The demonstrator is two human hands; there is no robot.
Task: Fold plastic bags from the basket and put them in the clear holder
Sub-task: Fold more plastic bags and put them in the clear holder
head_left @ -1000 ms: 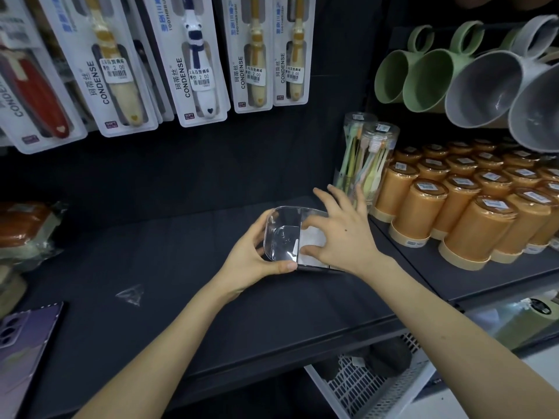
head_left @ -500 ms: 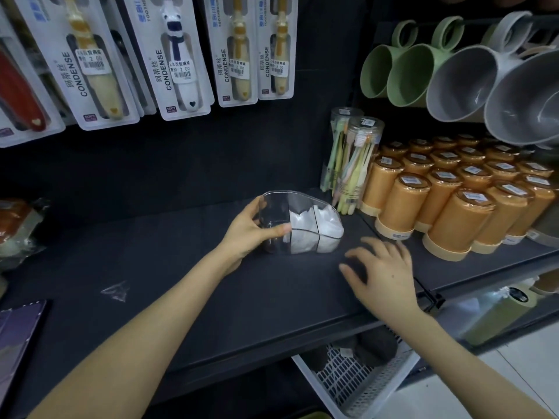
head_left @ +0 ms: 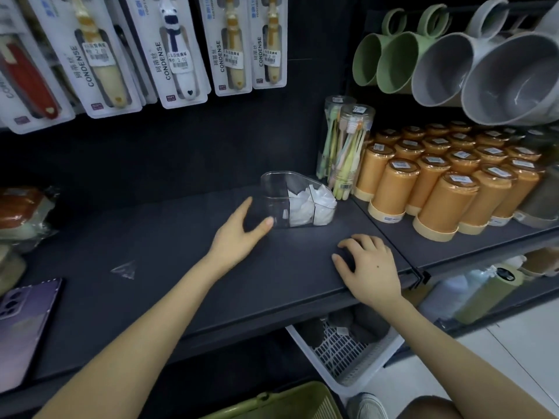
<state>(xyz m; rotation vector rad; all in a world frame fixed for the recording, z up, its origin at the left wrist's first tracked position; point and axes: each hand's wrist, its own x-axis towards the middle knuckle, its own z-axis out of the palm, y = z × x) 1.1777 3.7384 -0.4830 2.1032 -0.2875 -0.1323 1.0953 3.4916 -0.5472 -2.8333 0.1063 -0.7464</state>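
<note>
The clear holder point(head_left: 276, 201) stands on the dark shelf point(head_left: 181, 282), with folded white plastic bags point(head_left: 305, 204) in its right compartments and its left compartment bare. My left hand point(head_left: 239, 234) lies just left of the holder with thumb and fingers spread; the thumb tip touches the holder's lower front corner and grips nothing. My right hand point(head_left: 367, 264) rests palm down on the shelf near its front edge, fingers slightly bent, holding nothing. A white slotted basket point(head_left: 348, 355) with dark bundles sits under the shelf. A green basket rim point(head_left: 281, 403) shows at the bottom.
Orange lidded cups point(head_left: 438, 189) and two clear toothbrush jars point(head_left: 344, 146) crowd the shelf to the holder's right. Carded toothbrushes point(head_left: 175, 49) hang above; green and grey mugs point(head_left: 453, 62) hang at the upper right. A small clear wrapper scrap point(head_left: 124, 270) and a purple phone point(head_left: 24, 325) lie left.
My right hand left the holder and came down onto the shelf front. My left hand let go of the holder, which now stands upright a little further back.
</note>
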